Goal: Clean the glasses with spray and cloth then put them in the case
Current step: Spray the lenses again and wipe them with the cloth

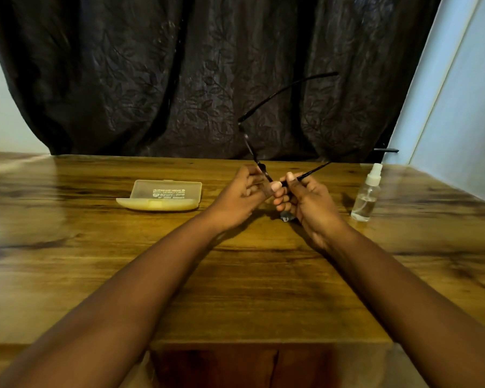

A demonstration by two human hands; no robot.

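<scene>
Hands over brown wooden table (235, 289) | left hand (242, 198) and right hand (305, 203) both pinch thin black glasses (256, 161), held up above table | bare wood near front edge | pale yellow plastic case (163, 195) open, left of hands | clear round spray bottle (367, 196) right | dark leafy curtain (179, 79) behind

The case (159, 195) lay on the table (67, 247) left of centre in the frame, and the spray bottle (367, 193) stood on the table at the right, well apart from it. Between them, above the tabletop at centre frame, the left hand (240, 198) and right hand (310, 204) held the glasses (259, 166), whose arms reached up into the upper middle. A curtain (179, 79) hung behind the table's far edge across the top of the frame.
</scene>
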